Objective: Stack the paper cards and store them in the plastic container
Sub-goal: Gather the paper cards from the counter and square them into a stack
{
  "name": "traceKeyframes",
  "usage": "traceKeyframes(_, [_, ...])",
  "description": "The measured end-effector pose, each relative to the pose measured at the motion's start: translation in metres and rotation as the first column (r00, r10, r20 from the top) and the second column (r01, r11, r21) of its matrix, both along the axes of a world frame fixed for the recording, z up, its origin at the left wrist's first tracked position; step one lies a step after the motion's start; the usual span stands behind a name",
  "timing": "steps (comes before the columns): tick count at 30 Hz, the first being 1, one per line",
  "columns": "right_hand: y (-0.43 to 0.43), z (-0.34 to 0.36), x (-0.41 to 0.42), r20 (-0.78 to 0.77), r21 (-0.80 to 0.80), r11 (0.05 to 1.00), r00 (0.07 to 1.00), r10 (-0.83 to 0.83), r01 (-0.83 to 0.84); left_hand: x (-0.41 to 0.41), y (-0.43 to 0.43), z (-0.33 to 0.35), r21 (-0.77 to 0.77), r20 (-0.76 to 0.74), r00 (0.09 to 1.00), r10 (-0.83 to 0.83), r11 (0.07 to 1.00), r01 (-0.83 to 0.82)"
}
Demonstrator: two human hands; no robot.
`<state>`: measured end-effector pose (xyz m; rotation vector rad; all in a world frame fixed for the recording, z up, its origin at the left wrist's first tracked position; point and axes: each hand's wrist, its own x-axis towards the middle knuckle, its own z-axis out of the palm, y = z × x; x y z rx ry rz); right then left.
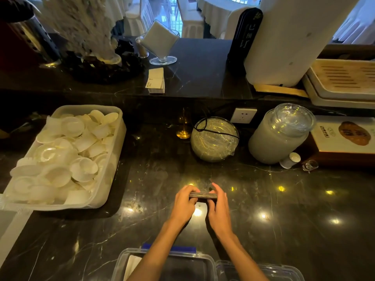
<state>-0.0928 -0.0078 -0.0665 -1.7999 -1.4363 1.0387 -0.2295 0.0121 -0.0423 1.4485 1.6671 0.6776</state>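
A thick stack of paper cards (203, 195) is held edge-on just above the dark marble counter (284, 230), squeezed between both hands. My left hand (183, 201) grips its left end and my right hand (218, 201) grips its right end. A clear plastic container (129, 258) with a blue latch sits open at the near edge, under my forearms, with a white card or sheet inside at its left. Its clear lid (284, 270) lies to the right. A second stack of white cards (156, 80) rests on the raised ledge behind.
A large translucent tub (113, 151) full of white paper cups stands at the left. Ahead sit a wrapped glass bowl (215, 138), a lidded jar (282, 134), a wall socket (243, 115), a small shaker (290, 160) and a boxed item (345, 136).
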Motion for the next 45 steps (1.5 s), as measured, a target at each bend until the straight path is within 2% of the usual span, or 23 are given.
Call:
traceKeyframes(3, [0.004, 0.005, 0.006, -0.007, 0.029, 0.999, 1.000, -0.015, 0.015, 0.000, -0.001, 0.003, 0.081, 0.020, 1.000, -0.009, 0.997, 0.007])
traceKeyframes(6, [0.006, 0.003, 0.009, 0.082, -0.048, 0.998, 0.996, 0.033, -0.029, 0.000, -0.006, -0.005, 0.023, -0.091, 0.995, -0.048, 0.998, 0.050])
traceKeyframes(8, [0.004, 0.005, 0.009, 0.075, -0.073, 0.996, 0.996, 0.048, -0.043, -0.002, -0.010, -0.005, -0.019, -0.070, 0.997, -0.018, 1.000, 0.017])
traceKeyframes(11, [0.018, 0.032, 0.006, -0.148, -0.076, 0.997, 0.989, 0.010, -0.021, -0.007, -0.007, 0.007, -0.062, 0.115, 0.991, 0.068, 0.996, -0.061])
traceKeyframes(15, [0.070, 0.093, -0.011, -0.515, -0.138, 0.990, 0.853, -0.086, 0.016, -0.024, 0.015, 0.051, -0.052, 0.251, 0.932, 0.261, 0.965, -0.256])
traceKeyframes(19, [0.138, 0.153, -0.057, -0.634, -0.177, 0.977, 0.773, -0.022, -0.118, -0.045, 0.071, 0.114, 0.019, 0.345, 0.857, 0.382, 0.910, -0.414])
traceKeyframes(22, [0.189, 0.192, -0.096, -0.529, -0.044, 0.981, 0.837, 0.137, -0.189, -0.061, 0.122, 0.158, -0.064, 0.395, 0.810, 0.433, 0.893, -0.446])
traceKeyframes(24, [0.225, 0.216, -0.115, -0.505, 0.053, 0.979, 0.840, 0.198, -0.199, -0.076, 0.162, 0.178, -0.107, 0.346, 0.843, 0.412, 0.910, -0.401])
traceKeyframes(26, [0.265, 0.231, -0.131, -0.465, 0.043, 0.986, 0.870, 0.161, -0.159, -0.094, 0.206, 0.193, -0.098, 0.102, 0.931, 0.351, 0.935, -0.342])
traceKeyframes(28, [0.306, 0.239, -0.144, -0.402, -0.010, 0.992, 0.909, 0.111, -0.126, -0.113, 0.245, 0.204, -0.041, -0.087, 0.938, 0.336, 0.939, -0.340])
traceKeyframes(31, [0.357, 0.241, -0.161, -0.321, -0.059, 0.994, 0.945, 0.065, -0.089, -0.142, 0.295, 0.212, 0.049, -0.170, 0.908, 0.382, 0.924, -0.380])
traceKeyframes(33, [0.382, 0.236, -0.172, -0.281, -0.076, 0.993, 0.958, 0.062, -0.087, -0.156, 0.325, 0.210, 0.045, -0.233, 0.894, 0.383, 0.922, -0.384])
traceKeyframes(38, [0.420, 0.207, -0.195, -0.131, -0.166, 0.982, 0.989, 0.072, -0.093, -0.165, 0.369, 0.196, -0.257, -0.196, 0.938, 0.288, 0.908, -0.332])
traceKeyframes(43, [0.427, 0.197, -0.197, 0.063, -0.163, 0.984, 0.994, 0.089, -0.078, -0.163, 0.377, 0.179, -0.288, -0.253, 0.940, 0.230, 0.909, -0.300])
traceKeyframes(45, [0.427, 0.193, -0.195, 0.012, -0.225, 0.971, 0.996, 0.084, -0.079, -0.164, 0.380, 0.178, -0.318, -0.169, 0.956, 0.241, 0.905, -0.284])
